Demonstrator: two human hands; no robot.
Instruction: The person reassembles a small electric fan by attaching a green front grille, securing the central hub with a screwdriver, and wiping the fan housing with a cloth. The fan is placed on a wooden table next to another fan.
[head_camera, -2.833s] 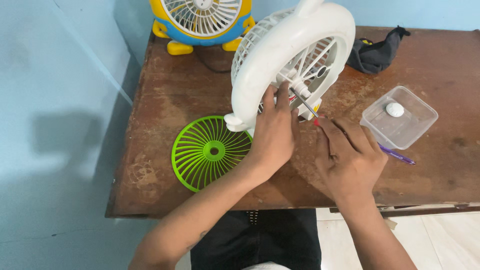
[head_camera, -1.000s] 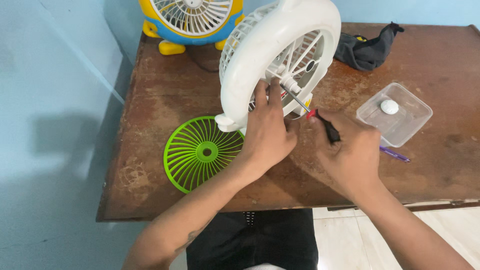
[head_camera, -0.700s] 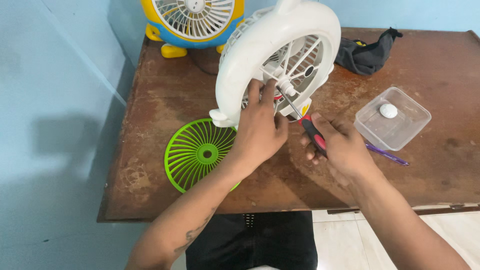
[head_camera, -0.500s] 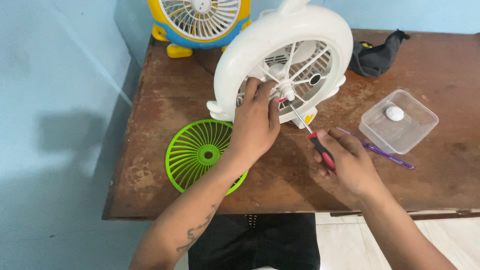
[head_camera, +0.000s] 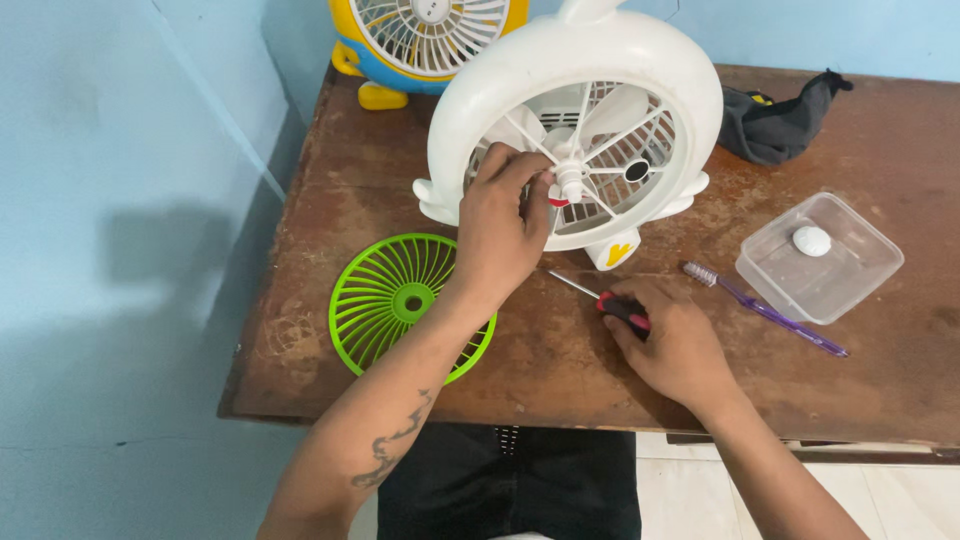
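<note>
A: The white fan (head_camera: 575, 120) stands near the desk's (head_camera: 330, 200) back edge. Left hand (head_camera: 497, 230) reaches into its open frame, fingers pinched at the hub (head_camera: 570, 183), probably to work it loose.

B: Right hand (head_camera: 668, 345) is closed on the screwdriver (head_camera: 610, 303), lying flat near the front edge, tip clear of the fan. Green grille (head_camera: 400, 303) sits just left.

A home corner: a worn wooden table (head_camera: 420, 190) against pale blue walls (head_camera: 120, 150), tiled floor (head_camera: 900, 500) below.
</note>
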